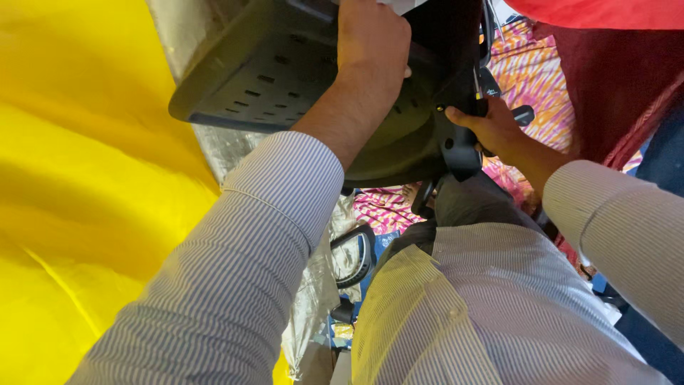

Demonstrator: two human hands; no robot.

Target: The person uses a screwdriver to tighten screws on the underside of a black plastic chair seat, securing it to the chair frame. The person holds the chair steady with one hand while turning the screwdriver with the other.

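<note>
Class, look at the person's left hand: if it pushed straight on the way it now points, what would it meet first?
The left hand already rests on the dark slotted plastic shell, so it would probably press straight into that; depth is unclear.

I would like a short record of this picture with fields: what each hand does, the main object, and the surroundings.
left hand: left hand rests on top of the black plastic shell, fingers hidden behind it
right hand: right hand grips the black frame part at the shell's right edge
main object: dark perforated shell, tilted
left side: yellow sheet
background: pink patterned cloth
clothing: striped shirt sleeves
</note>
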